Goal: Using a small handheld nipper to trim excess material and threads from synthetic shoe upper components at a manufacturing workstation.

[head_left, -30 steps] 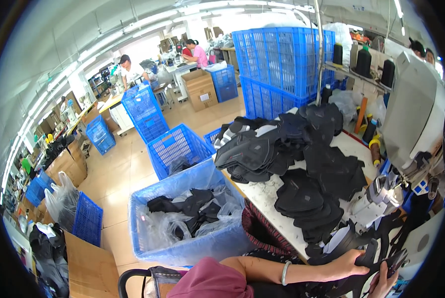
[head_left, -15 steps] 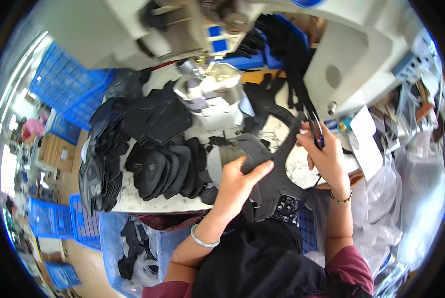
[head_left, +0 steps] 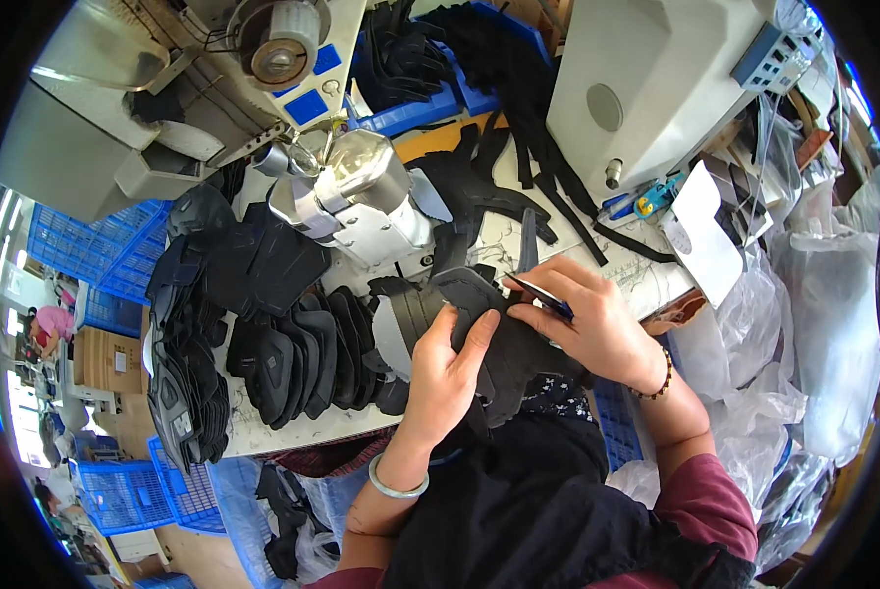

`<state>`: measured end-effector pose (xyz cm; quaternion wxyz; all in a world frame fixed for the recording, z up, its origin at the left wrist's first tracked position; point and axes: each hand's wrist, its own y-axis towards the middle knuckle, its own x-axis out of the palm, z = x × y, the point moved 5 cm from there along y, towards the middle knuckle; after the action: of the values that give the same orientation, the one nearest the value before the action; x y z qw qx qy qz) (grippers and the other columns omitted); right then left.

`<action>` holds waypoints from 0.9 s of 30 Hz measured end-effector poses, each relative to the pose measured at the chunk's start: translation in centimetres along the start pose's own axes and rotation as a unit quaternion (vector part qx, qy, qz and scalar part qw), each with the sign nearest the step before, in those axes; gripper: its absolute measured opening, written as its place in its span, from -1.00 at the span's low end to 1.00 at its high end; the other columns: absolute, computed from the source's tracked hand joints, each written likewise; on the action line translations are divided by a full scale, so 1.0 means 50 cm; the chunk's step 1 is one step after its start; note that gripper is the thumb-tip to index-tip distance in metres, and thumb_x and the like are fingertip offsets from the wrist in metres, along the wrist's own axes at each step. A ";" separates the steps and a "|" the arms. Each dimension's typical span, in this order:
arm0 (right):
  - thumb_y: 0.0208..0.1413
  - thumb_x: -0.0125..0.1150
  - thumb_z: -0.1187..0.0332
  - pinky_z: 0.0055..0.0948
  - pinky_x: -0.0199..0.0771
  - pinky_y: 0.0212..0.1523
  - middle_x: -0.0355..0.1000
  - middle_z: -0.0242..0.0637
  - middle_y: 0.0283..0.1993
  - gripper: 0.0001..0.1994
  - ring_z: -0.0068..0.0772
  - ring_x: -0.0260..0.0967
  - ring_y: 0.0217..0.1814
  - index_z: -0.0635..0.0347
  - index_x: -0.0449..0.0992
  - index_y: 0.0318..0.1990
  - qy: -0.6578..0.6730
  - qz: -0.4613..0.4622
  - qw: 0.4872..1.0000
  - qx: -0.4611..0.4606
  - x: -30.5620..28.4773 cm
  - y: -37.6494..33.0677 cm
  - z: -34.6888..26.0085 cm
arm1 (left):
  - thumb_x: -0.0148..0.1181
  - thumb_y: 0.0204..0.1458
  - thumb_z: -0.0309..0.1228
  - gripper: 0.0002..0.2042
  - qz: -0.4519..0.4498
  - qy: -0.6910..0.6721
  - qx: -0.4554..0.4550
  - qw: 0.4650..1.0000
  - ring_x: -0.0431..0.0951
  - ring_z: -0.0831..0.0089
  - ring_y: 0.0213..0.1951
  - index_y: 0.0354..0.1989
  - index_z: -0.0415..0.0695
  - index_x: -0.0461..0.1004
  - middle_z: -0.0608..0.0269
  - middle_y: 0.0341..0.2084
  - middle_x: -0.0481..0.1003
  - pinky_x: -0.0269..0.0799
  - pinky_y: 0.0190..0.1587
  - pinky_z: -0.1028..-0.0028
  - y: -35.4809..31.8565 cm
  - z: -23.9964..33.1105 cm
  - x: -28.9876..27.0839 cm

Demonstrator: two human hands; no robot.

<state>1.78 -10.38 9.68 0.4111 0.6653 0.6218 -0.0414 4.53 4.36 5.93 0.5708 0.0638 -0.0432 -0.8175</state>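
My left hand (head_left: 440, 378) is closed on a black padded fabric piece (head_left: 518, 363), thumb on top, fingers mostly hidden beneath. A curved flap (head_left: 467, 294) of the piece stands up beside the thumb. My right hand (head_left: 597, 319) pinches a slim dark pointed tool (head_left: 548, 297), like snips or tweezers, its tip at the flap's edge. Left of my left hand lie stacks of black shaped pads (head_left: 307, 344) and a grey-edged panel (head_left: 393, 339). Just beyond stands the sewing machine's metal arm (head_left: 366, 191).
Black straps (head_left: 567, 187) trail across the white table (head_left: 312, 424). A large machine housing (head_left: 621, 88) rises at right, with a white sheet (head_left: 703, 236) and clear plastic bags (head_left: 744, 358) nearby. Blue crates (head_left: 126, 496) stand at left; a person in pink (head_left: 54, 324) is far off.
My right hand has come left and nearer with the dark tool, from beside the straps to the black piece. My left hand keeps its hold. The view has shifted.
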 end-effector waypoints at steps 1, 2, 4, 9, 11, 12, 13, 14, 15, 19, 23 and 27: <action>-0.05 0.22 0.43 -0.48 0.39 -0.42 0.37 -0.18 -0.34 -0.80 -0.39 0.37 -0.49 0.32 0.45 -0.27 0.023 -0.049 0.998 0.044 0.001 0.007 0.000 | 0.05 0.11 -0.33 -0.76 -0.001 0.001 -0.002 1.000 0.36 0.67 -0.50 -0.27 -0.33 0.37 0.29 -0.53 0.46 0.32 -0.45 0.59 -0.001 0.001 -0.008; -0.05 0.22 0.44 -0.48 0.39 -0.43 0.37 -0.18 -0.37 -0.81 -0.40 0.37 -0.50 0.33 0.45 -0.29 0.046 -0.098 0.990 0.087 0.006 0.012 0.004 | 0.07 0.10 -0.36 -0.78 -0.020 0.039 -0.053 0.998 0.34 0.68 -0.46 -0.28 -0.32 0.38 0.32 -0.51 0.45 0.29 -0.42 0.62 -0.003 -0.005 -0.013; -0.10 0.20 0.47 -0.48 0.38 -0.46 0.37 -0.18 -0.47 -0.82 -0.41 0.35 -0.54 0.35 0.44 -0.32 0.074 -0.102 0.987 0.101 0.007 0.017 0.010 | 0.09 0.08 -0.39 -0.80 -0.043 0.077 -0.104 0.991 0.33 0.70 -0.41 -0.28 -0.32 0.39 0.34 -0.48 0.45 0.26 -0.38 0.66 -0.004 -0.009 -0.012; -0.18 0.19 0.49 -0.54 0.36 -0.50 0.36 -0.22 -0.61 -0.85 -0.50 0.33 -0.58 0.36 0.45 -0.40 0.079 -0.139 0.981 0.113 0.009 0.013 0.022 | 0.04 0.10 -0.40 -0.80 -0.054 0.115 -0.004 0.992 0.51 0.47 -0.48 -0.22 -0.31 0.38 0.07 -0.52 0.50 0.34 -0.42 0.50 0.001 0.021 -0.002; -0.17 0.16 0.49 -0.57 0.32 -0.54 0.37 -0.27 -0.62 -0.86 -0.59 0.30 -0.60 0.35 0.47 -0.40 0.118 -0.139 0.972 0.152 0.010 0.009 0.036 | 0.06 0.10 -0.39 -0.80 -0.050 0.067 -0.010 0.996 0.36 0.67 -0.48 -0.23 -0.30 0.39 0.24 -0.55 0.46 0.29 -0.41 0.59 0.000 0.017 -0.004; -0.15 0.14 0.49 -0.59 0.30 -0.58 0.37 -0.32 -0.64 -0.87 -0.63 0.28 -0.62 0.34 0.47 -0.39 0.145 -0.134 0.964 0.177 0.011 0.009 0.049 | 0.07 0.10 -0.38 -0.80 -0.066 0.005 -0.038 0.997 0.25 0.71 -0.49 -0.25 -0.29 0.39 0.36 -0.57 0.40 0.24 -0.43 0.64 -0.001 0.012 -0.006; -0.10 0.11 0.47 -0.62 0.26 -0.64 0.35 -0.41 -0.62 -0.87 -0.70 0.23 -0.67 0.33 0.49 -0.37 0.245 -0.196 0.896 0.313 0.016 0.002 0.059 | 0.07 0.10 -0.37 -0.80 -0.069 0.001 -0.054 0.996 0.25 0.71 -0.49 -0.25 -0.29 0.40 0.38 -0.57 0.40 0.24 -0.43 0.64 0.001 0.011 -0.006; -0.10 0.11 0.47 -0.62 0.26 -0.64 0.35 -0.41 -0.62 -0.87 -0.70 0.23 -0.67 0.33 0.49 -0.37 0.246 -0.195 0.895 0.317 0.015 -0.002 0.062 | 0.07 0.10 -0.36 -0.80 -0.073 -0.002 -0.070 0.995 0.25 0.71 -0.49 -0.25 -0.28 0.40 0.41 -0.57 0.39 0.23 -0.44 0.64 0.002 0.009 -0.006; -0.08 0.10 0.46 -0.64 0.24 -0.66 0.34 -0.42 -0.62 -0.87 -0.71 0.23 -0.68 0.33 0.49 -0.38 0.274 -0.204 0.887 0.309 0.017 -0.004 0.064 | 0.07 0.10 -0.36 -0.80 -0.074 -0.003 -0.071 0.995 0.25 0.71 -0.49 -0.25 -0.28 0.40 0.41 -0.57 0.39 0.23 -0.44 0.64 0.006 0.005 -0.008; -0.08 0.10 0.43 -0.57 0.20 -0.62 0.30 -0.38 -0.64 -0.87 -0.65 0.16 -0.66 0.34 0.46 -0.42 0.241 -0.218 0.923 0.209 0.024 0.009 0.059 | 0.09 0.09 -0.35 -0.78 -0.080 0.000 -0.054 0.995 0.24 0.72 -0.53 -0.31 -0.30 0.37 0.32 -0.64 0.37 0.22 -0.49 0.62 0.012 0.003 -0.008; -0.11 0.12 0.41 -0.49 0.20 -0.55 0.27 -0.30 -0.65 -0.85 -0.57 0.11 -0.61 0.35 0.43 -0.44 0.170 -0.222 0.952 0.123 0.022 0.014 0.045 | 0.10 0.07 -0.34 -0.76 -0.104 0.044 -0.030 0.993 0.21 0.73 -0.57 -0.38 -0.32 0.34 0.23 -0.70 0.35 0.20 -0.56 0.58 0.010 0.001 -0.009; -0.12 0.15 0.41 -0.51 0.27 -0.51 0.29 -0.29 -0.66 -0.84 -0.58 0.22 -0.59 0.37 0.45 -0.44 0.279 -0.261 0.862 0.333 0.018 0.002 0.058 | 0.10 0.07 -0.33 -0.76 -0.105 0.031 -0.054 0.993 0.20 0.73 -0.58 -0.39 -0.31 0.33 0.23 -0.71 0.35 0.18 -0.59 0.56 0.012 0.004 -0.019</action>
<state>3.40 -11.38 7.32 -0.0514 0.5600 0.8105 -0.1638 5.36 5.04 6.24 0.4853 0.0621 0.0256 -0.8718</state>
